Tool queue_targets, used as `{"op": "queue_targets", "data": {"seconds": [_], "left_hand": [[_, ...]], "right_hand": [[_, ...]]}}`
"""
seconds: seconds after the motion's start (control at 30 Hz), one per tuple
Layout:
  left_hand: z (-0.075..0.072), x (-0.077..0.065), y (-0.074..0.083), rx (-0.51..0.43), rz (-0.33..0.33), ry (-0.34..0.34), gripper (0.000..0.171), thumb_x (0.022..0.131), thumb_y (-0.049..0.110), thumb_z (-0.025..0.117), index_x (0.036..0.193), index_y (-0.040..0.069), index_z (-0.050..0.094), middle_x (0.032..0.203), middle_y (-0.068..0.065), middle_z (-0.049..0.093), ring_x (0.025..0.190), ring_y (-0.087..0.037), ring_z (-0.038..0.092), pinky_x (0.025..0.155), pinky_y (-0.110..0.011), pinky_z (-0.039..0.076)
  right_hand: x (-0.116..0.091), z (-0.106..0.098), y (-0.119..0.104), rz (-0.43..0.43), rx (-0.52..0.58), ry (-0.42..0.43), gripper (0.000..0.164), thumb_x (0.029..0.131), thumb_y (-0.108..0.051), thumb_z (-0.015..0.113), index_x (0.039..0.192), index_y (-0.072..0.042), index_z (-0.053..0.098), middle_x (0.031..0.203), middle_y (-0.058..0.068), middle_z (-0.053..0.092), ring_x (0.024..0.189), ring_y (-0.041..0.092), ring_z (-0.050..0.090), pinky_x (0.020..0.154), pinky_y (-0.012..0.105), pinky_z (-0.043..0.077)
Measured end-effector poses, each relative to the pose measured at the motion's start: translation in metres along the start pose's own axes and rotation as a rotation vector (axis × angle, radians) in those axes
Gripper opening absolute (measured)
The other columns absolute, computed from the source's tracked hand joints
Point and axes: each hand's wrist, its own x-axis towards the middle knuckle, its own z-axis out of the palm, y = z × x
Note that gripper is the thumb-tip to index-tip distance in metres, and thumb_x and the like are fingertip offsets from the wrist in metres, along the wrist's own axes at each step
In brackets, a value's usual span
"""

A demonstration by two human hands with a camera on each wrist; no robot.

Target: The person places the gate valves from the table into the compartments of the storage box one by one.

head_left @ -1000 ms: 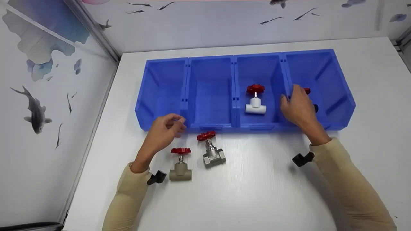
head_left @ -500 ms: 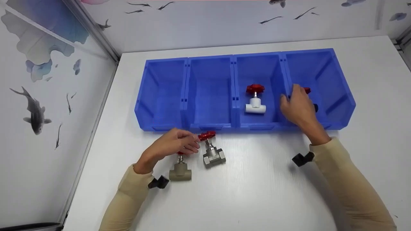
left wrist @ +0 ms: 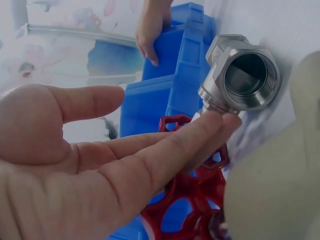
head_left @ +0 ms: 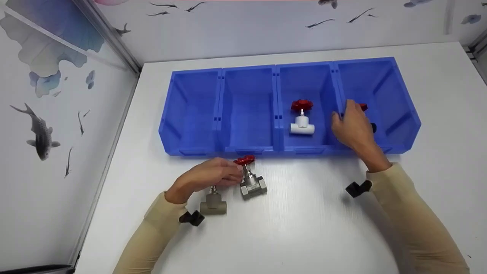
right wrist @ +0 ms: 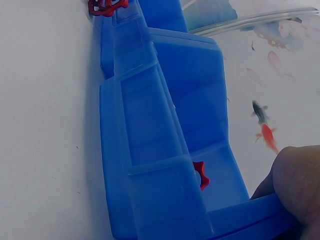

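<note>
My left hand (head_left: pixel 213 175) reaches over the beige valve (head_left: pixel 213 205), with its fingertips right by the red handwheel and stem of the metal valve (head_left: pixel 253 186). In the left wrist view its fingers (left wrist: pixel 165 150) are extended and the thumb stands apart; the metal valve's threaded opening (left wrist: pixel 250 80) faces the camera. My right hand (head_left: pixel 354 127) grips the divider wall between the two rightmost blue bins, thumb on one side and fingers on the other. Behind it, partly hidden, a red handwheel (head_left: pixel 363 107) and a black end (head_left: pixel 374 127) show in the last bin.
Several blue bins (head_left: pixel 249 151) stand joined in a row on the white table (head_left: pixel 304 228). A white valve (head_left: pixel 302 128) with a red handwheel lies in the third bin from the left. Printed panels (head_left: pixel 236 34) border the table at the back and left.
My left hand has moved from the leftmost bin's front edge down and right, over the beige valve to the metal valve. The right hand has stayed on the divider.
</note>
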Motion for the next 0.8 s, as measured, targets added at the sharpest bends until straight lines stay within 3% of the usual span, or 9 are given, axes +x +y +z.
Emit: {"op": "queue_targets", "data": {"seconds": [0.07,0.13,0.27,0.37,0.5,0.6,0.8], "left_hand": [[0.002,0.003,-0.001,-0.003,0.000,-0.015,0.037,0.103,0.017,0.050,0.127,-0.010,0.058,0.126,-0.017,0.063,0.120,-0.028,0.061,0.106,-0.037,0.045],[0.005,0.005,-0.001,0.011,0.003,-0.032,0.031,0.103,0.017,0.050,0.117,-0.008,0.061,0.108,-0.010,0.064,0.102,-0.021,0.062,0.098,-0.030,0.047],[0.011,0.009,-0.002,0.050,-0.011,-0.026,0.025,0.103,0.022,0.050,0.108,-0.002,0.059,0.094,-0.004,0.052,0.087,-0.017,0.050,0.084,-0.031,0.044],[0.014,0.011,-0.004,0.035,-0.032,-0.005,0.032,0.102,0.024,0.051,0.121,-0.001,0.058,0.111,-0.007,0.057,0.107,-0.020,0.056,0.100,-0.038,0.046],[0.018,0.015,-0.006,-0.001,-0.054,0.010,0.047,0.102,0.026,0.052,0.140,-0.001,0.048,0.138,-0.013,0.053,0.132,-0.028,0.048,0.110,-0.044,0.040],[0.021,0.017,-0.006,-0.030,-0.060,0.025,0.052,0.102,0.027,0.053,0.144,-0.002,0.043,0.142,-0.014,0.051,0.136,-0.030,0.045,0.111,-0.044,0.038],[0.026,0.022,-0.005,-0.083,-0.045,0.060,0.049,0.101,0.025,0.053,0.141,-0.004,0.044,0.135,-0.014,0.055,0.129,-0.028,0.050,0.109,-0.045,0.040]], "right_hand": [[0.000,0.000,0.000,-0.001,0.003,0.001,0.056,0.103,-0.028,0.041,0.137,0.015,0.036,0.126,0.034,0.049,0.111,0.051,0.052,0.092,0.064,0.040],[0.000,0.000,-0.001,-0.001,0.005,0.003,0.056,0.103,-0.028,0.041,0.138,0.015,0.035,0.127,0.034,0.049,0.112,0.051,0.052,0.093,0.064,0.040],[-0.001,0.000,0.000,0.003,0.015,0.003,0.057,0.103,-0.028,0.041,0.140,0.015,0.034,0.129,0.035,0.048,0.114,0.052,0.051,0.093,0.065,0.040],[-0.001,0.001,0.000,0.008,0.015,-0.003,0.058,0.103,-0.029,0.041,0.141,0.014,0.033,0.130,0.035,0.048,0.114,0.052,0.051,0.093,0.065,0.040],[-0.001,0.001,0.000,0.015,0.012,-0.012,0.058,0.103,-0.029,0.041,0.141,0.014,0.032,0.129,0.034,0.047,0.114,0.052,0.051,0.093,0.065,0.041],[-0.001,0.001,0.000,0.022,0.012,-0.021,0.058,0.103,-0.029,0.041,0.142,0.013,0.031,0.131,0.034,0.047,0.114,0.051,0.051,0.093,0.065,0.041],[0.000,0.000,0.000,0.026,0.013,-0.023,0.059,0.103,-0.029,0.040,0.143,0.013,0.030,0.132,0.034,0.046,0.116,0.052,0.051,0.094,0.065,0.040]]}}
